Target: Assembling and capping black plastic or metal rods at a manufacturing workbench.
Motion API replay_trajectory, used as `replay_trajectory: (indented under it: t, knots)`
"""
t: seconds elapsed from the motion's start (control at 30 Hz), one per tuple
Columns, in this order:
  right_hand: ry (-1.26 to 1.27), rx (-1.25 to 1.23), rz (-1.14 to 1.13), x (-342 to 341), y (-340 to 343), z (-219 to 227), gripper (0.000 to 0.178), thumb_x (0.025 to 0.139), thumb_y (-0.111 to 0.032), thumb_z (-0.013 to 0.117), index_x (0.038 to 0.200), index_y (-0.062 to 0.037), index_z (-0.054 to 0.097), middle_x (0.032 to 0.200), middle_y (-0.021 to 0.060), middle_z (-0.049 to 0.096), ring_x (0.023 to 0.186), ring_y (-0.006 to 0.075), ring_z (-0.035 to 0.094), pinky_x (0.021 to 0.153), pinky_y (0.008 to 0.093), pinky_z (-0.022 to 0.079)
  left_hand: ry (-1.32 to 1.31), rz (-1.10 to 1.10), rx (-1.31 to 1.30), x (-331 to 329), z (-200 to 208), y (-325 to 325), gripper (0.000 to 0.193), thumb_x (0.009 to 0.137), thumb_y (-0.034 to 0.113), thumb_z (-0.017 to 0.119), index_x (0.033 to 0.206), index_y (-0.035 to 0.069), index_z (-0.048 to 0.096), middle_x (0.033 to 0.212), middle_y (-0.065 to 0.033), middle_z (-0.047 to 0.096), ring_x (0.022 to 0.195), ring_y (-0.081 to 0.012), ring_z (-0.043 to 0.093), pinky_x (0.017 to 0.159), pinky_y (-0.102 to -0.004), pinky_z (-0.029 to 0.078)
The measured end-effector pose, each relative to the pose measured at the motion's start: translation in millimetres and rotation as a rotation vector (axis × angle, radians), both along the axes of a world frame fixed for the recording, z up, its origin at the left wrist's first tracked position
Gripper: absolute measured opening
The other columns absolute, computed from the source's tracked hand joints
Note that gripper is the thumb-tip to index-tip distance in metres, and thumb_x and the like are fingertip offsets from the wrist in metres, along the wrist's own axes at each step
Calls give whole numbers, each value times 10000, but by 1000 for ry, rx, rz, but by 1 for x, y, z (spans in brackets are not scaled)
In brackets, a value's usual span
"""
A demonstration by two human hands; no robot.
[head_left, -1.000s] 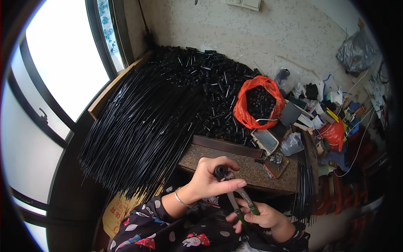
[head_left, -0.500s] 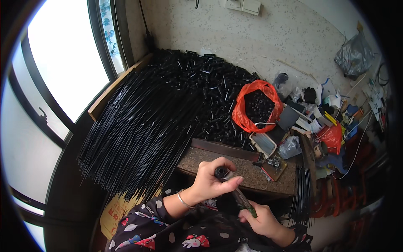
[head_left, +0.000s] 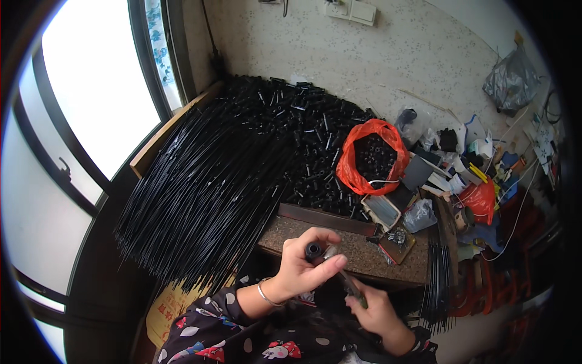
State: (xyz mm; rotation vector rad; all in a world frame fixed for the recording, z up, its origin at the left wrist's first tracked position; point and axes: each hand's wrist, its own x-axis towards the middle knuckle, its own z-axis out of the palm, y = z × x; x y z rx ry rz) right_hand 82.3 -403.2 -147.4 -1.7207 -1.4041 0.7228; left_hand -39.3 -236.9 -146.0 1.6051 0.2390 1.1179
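Note:
Above my lap, my left hand (head_left: 298, 266) is closed around a short black tube (head_left: 313, 249), its round open end facing up. My right hand (head_left: 382, 315), lower and to the right, grips a green-handled tool with a metal shaft (head_left: 350, 285). The shaft slants up toward my left thumb and the tube. My fingers hide where tool and tube meet, so I cannot tell whether they touch.
Long thin black rods (head_left: 194, 200) fan across the table's left. Behind lie heaped black tubes (head_left: 309, 130) and a red plastic bag (head_left: 347, 164) of small black parts. A low dark strip (head_left: 327, 219) edges the speckled tabletop (head_left: 291, 235). Small metal pieces (head_left: 398, 236) sit right, beside clutter.
My right hand has shifted slightly and turned, and less of the green handle shows. My left hand stays nearly in place on the black tube. The whole view has moved slightly.

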Motion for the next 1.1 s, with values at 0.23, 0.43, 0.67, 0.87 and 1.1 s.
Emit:
replay_trajectory:
  t: [0.23,0.43,0.67,0.87,1.1]
  knots:
    - [-512,-152,-304,76,14,-84,421,783,-333,636,1012,6,540,942,150,535,900,335,545,740,392,446,-24,-159,-186,2,-7,-1,215,845,133,562,994,-16,605,569,55,456,527,-18,384,483,-186,300]
    - [-796,-200,-339,90,18,-132,424,773,-410,614,945,-30,538,915,116,506,903,286,524,733,384,450,-107,-268,-189,1,-5,-3,489,844,377,587,955,-97,549,529,47,380,444,-30,306,408,-208,209]
    - [-761,8,-323,98,9,-137,518,750,-345,645,1132,-28,498,1036,105,498,992,285,465,850,406,385,-341,-194,-219,3,36,15,499,823,318,601,1090,-71,442,537,49,351,398,-28,291,369,-206,206]
    - [-80,358,-82,49,-8,-74,617,724,-203,711,1262,-62,445,1155,120,546,1005,249,563,877,350,438,-692,-418,-287,16,80,30,666,872,502,468,1260,-27,351,814,-46,506,643,-119,492,569,-236,436]
    - [-623,181,-1112,183,-70,-41,421,815,-137,574,1217,-52,485,1061,203,580,946,360,567,787,399,447,-7,-71,-113,5,43,48,672,856,444,531,1293,-40,372,1140,-110,532,1041,-196,526,864,-318,425]
